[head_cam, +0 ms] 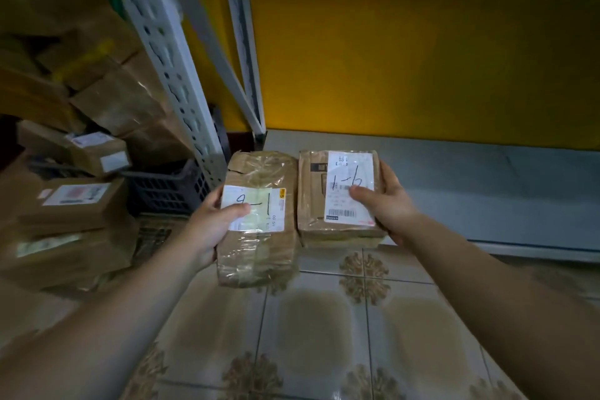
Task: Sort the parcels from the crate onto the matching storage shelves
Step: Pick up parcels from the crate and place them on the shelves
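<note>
Two taped parcels, side by side: left grip (207, 227) curls round the parcel marked 9-1 (256, 253) above patterned floor tiles (311, 328); right grip (386, 204) clasps the other parcel (311, 204) at the grey shelf (487, 178) edge, yellow wall (422, 58) behind, dark crate (165, 188) left

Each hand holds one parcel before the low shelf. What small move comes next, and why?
Probably set the right-hand parcel down on the grey shelf: it already hangs over the shelf's front edge, gripped by the right hand. The left hand holds the other parcel short of it.
</note>
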Demonstrator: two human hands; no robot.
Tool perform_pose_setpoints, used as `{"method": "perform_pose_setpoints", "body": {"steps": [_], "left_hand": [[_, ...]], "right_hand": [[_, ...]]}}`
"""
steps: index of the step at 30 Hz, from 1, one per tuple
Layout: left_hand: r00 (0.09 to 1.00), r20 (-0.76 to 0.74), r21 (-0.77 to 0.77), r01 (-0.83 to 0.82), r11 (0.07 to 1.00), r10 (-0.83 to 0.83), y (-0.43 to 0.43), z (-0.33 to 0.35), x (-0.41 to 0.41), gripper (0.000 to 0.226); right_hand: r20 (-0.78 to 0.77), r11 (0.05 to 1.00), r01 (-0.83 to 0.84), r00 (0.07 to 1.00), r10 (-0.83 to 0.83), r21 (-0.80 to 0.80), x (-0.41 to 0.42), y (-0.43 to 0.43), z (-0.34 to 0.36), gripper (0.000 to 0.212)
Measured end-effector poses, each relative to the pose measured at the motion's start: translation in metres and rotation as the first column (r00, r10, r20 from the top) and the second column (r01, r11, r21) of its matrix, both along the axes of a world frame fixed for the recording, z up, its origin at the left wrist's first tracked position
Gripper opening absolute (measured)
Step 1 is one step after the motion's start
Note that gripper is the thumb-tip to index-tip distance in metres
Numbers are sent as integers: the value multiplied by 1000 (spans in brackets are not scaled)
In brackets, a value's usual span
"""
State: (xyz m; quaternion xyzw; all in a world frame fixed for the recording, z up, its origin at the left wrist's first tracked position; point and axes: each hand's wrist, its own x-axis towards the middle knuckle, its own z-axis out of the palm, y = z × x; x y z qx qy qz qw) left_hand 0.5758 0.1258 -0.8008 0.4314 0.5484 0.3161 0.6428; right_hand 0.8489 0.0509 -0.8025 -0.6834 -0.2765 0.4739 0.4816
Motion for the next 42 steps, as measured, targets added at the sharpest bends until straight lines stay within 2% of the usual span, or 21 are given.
{"method": "perform_pose_setpoints", "body": {"steps": [9,14,21,25,31,39,42], "left_hand": [[998,64,40,-8,999,5,7,-139,-7,38],[999,29,-56,-21,998,23,-28,-195,-19,39],[998,35,-184,-50,982,57,-69,-245,-31,40],[995,61,-216,-66,974,81,-74,-259,-36,42],[993,66,-219,-86,972,103,-62,-261,-41,40],[993,120,-131,-7,991,23,-5,-216,-24,34],[989,145,-110,28,994,-12,17,-187,-9,37]], "right_hand": [[27,1000,-3,1000,2,30,-6,2,-122,85],[-22,998,-22,1000,21,-51,-15,-26,-174,83],[31,986,-88,995,93,-139,-20,-54,-214,84],[18,986,-66,997,70,-156,-20,-61,-227,81],[-2,987,-50,999,50,-151,-26,-55,-231,87],[-69,998,62,996,-64,-29,-14,-17,-184,79],[-19,996,75,997,-76,-43,-9,-1,-155,83]]}}
